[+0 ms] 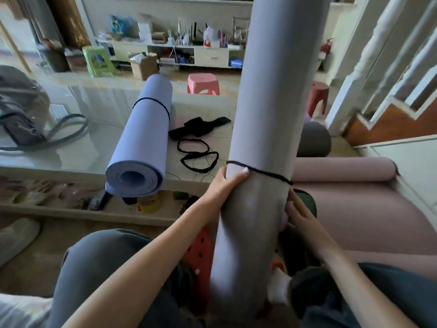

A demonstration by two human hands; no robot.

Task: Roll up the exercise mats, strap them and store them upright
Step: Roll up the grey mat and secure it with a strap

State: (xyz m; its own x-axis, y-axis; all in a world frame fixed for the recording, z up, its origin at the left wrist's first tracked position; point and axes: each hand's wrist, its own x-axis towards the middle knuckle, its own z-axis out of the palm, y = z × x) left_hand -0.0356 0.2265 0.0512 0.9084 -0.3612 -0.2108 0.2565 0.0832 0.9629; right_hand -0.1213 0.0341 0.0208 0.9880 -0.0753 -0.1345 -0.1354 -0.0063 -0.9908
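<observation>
Table (71,138) surface, pale and glossy, fills the frame from nine o'clock toward the centre, with a shelf of small clutter along its near edge. At four o'clock lies a pink mat (354,209), partly unrolled, its rolled end lying crosswise at three o'clock. Standing upright through the middle of the view, from twelve o'clock down to six, is a rolled lilac-grey mat (264,91), its lower end between the person's knees. A black cord (262,172) rings this upright roll just right of centre, running at a slight slant.

A second rolled mat (144,136), lavender-blue, lies on the table at ten o'clock of centre, its spiral end facing the camera and overhanging the table's edge, a thin black band (153,102) round its far part. A grey bag (21,114) with a long strap rests at nine o'clock.

Between the two rolls, near centre, black straps (201,127) lie in a heap, with loose black cord loops (196,155) just nearer the camera.

The left hand (224,185) wraps the upright roll from its left side, thumb lying across the front just below the cord, clamped on the mat. The right hand (300,214) lies against the roll's right side below the cord, fingers fairly straight and touching it; whether it grips anything I cannot tell.
</observation>
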